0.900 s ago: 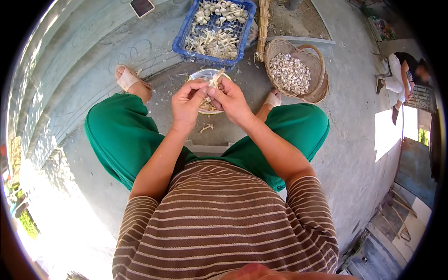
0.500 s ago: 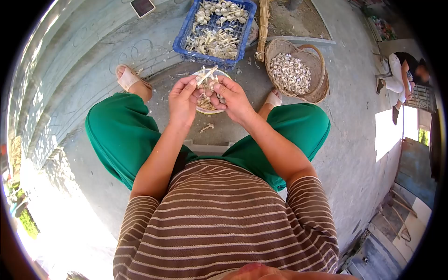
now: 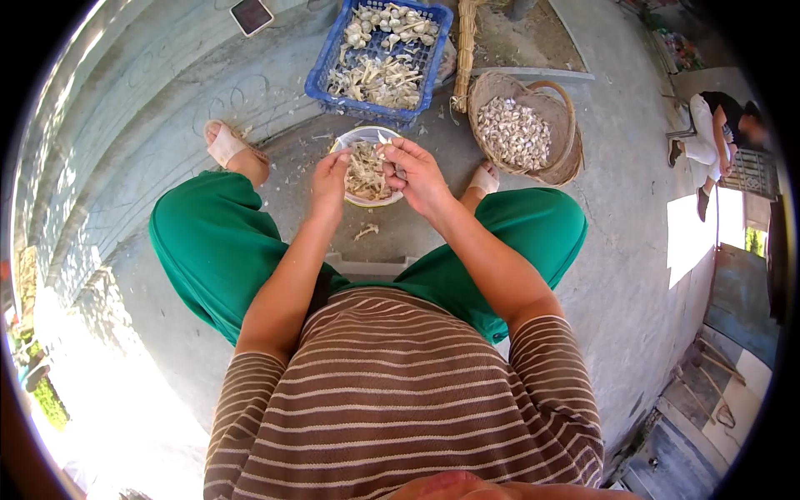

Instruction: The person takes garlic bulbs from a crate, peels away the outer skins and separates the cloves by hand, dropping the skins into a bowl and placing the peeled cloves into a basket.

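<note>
Between my feet stands a round bowl (image 3: 372, 202) with a pale rim, holding dry garlic skins and stalks (image 3: 365, 172). Over its right side, my right hand (image 3: 421, 177) is closed around garlic (image 3: 384, 142); a pale piece shows at the thumb and fingertips, the rest is hidden in the curled fingers. At the bowl's left rim is my left hand (image 3: 330, 182), thumb and fingers pressed together. Anything between those fingertips is too small or hidden to make out.
Beyond the bowl sits a blue plastic crate (image 3: 314, 86) with garlic bulbs and stalks. A wicker basket (image 3: 569, 158) of separated cloves stands right of it, near a straw bundle (image 3: 466, 54). A phone-like device (image 3: 252, 15) lies upper left. Another person (image 3: 708, 133) sits far right.
My hands have moved apart, uncovering the bowl's middle. The garlic stalk that stretched between them no longer shows there; garlic stays in my right hand.
</note>
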Available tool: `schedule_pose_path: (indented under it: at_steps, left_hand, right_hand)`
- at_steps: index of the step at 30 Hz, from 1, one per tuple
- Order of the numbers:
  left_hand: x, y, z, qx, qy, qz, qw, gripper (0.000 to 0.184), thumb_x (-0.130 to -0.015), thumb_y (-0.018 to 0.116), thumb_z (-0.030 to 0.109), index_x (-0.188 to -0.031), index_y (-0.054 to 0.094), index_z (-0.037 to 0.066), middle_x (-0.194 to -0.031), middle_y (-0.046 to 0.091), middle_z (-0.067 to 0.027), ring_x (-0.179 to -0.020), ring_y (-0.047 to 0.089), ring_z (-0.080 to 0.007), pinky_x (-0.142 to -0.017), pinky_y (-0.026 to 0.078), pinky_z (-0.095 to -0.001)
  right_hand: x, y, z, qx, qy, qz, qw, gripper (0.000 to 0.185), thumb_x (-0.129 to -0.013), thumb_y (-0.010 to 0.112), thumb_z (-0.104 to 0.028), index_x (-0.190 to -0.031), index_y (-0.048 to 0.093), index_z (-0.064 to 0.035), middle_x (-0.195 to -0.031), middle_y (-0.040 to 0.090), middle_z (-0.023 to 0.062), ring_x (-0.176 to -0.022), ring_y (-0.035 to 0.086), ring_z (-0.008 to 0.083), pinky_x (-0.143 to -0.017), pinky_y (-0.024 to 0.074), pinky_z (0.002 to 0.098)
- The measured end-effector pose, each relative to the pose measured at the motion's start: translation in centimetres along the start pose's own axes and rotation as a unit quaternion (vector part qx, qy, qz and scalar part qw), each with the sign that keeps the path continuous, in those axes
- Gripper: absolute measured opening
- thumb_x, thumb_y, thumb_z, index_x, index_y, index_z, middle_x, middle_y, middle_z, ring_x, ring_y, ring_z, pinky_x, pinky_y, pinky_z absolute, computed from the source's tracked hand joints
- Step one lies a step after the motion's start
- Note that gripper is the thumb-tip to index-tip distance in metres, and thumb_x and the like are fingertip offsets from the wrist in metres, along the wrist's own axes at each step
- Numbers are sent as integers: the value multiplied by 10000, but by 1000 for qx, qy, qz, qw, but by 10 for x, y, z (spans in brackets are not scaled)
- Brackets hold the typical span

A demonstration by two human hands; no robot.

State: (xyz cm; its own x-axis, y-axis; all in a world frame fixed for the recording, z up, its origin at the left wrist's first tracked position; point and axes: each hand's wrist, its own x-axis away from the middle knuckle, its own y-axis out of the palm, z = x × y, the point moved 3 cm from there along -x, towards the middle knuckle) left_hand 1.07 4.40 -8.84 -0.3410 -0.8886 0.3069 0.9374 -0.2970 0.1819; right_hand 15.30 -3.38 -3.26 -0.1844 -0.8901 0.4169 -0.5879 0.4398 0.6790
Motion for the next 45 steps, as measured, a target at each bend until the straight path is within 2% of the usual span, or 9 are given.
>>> schedule_pose_path:
  at_steps: [5, 18, 20, 21, 23, 26, 30, 36, 45]
  left_hand:
    - [30, 25, 45, 47, -44, -163, 984, 147, -924, 558, 158, -995, 565, 30, -816, 597, -39, -694, 557, -106, -631, 465, -247]
    - [28, 19, 43, 37, 13, -181, 983, 100, -887, 560, 30, -975, 513, 30, -770, 585, -39, -652, 542, -104, -591, 456, -233]
    - [28, 19, 46, 51, 5, -153, 987, 103, -898, 545, 30, -993, 505, 30, -775, 585, -44, -659, 543, -105, -596, 463, -236]
    - [28, 19, 48, 51, 5, -153, 987, 103, -898, 545, 30, -993, 505, 30, -775, 585, -44, -659, 543, -105, -596, 463, -236]
    - [28, 18, 50, 46, 8, -142, 989, 91, -904, 540, 34, -989, 508, 28, -777, 585, -43, -663, 542, -99, -599, 468, -234]
    - [29, 22, 51, -16, 40, -142, 989, 71, -904, 538, 28, -972, 516, 28, -760, 577, -37, -653, 535, -92, -585, 455, -227]
    - [31, 24, 54, -91, 65, -165, 980, 39, -908, 533, 29, -947, 532, 24, -744, 569, -28, -641, 526, -87, -571, 441, -225]
    - [29, 26, 57, 62, 37, -124, 990, 48, -919, 521, 38, -945, 553, 13, -737, 557, -16, -654, 525, -86, -595, 438, -230]
    - [43, 33, 87, -225, 321, -72, 917, 105, -891, 578, 63, -983, 599, 17, -932, 577, -49, -859, 548, -121, -725, 449, -240]
  right_hand:
    - [1, 3, 0, 161, -87, 6, 983, 90, -859, 641, -129, -857, 592, -54, -624, 500, -46, -521, 429, 34, -464, 310, 172]
    - [-16, -19, -2, 159, -109, 38, 980, 105, -861, 627, -137, -856, 610, -33, -681, 569, -16, -546, 439, 29, -484, 331, 181]
    - [-22, -20, -1, 703, -213, 25, 678, 126, -880, 613, -154, -854, 610, -31, -706, 582, -3, -605, 494, 42, -519, 378, 191]
    - [-23, -16, 0, 703, -214, 25, 678, 126, -880, 613, -154, -854, 610, -31, -706, 582, -3, -605, 494, 42, -519, 378, 191]
    - [-23, -10, 2, 461, -241, -7, 854, 157, -926, 554, -201, -912, 593, -50, -666, 485, -41, -528, 407, 38, -462, 314, 198]
    - [-6, 9, -10, 287, -108, -110, 945, 154, -922, 553, -174, -969, 557, -28, -766, 595, 16, -661, 547, 66, -578, 433, 223]
    - [-2, 16, -6, 374, -143, -84, 912, 145, -931, 536, -169, -999, 534, -40, -751, 575, 9, -586, 482, 59, -516, 379, 204]
    - [-2, 8, 1, 79, -4, -126, 989, 260, -971, 438, -261, -1009, 567, -39, -811, 603, 56, -648, 553, 126, -580, 439, 235]
    - [12, 28, -18, -186, 11, -24, 982, 650, -956, 279, -548, -1109, 541, 26, -1064, 598, 170, -1012, 568, 279, -914, 465, 410]
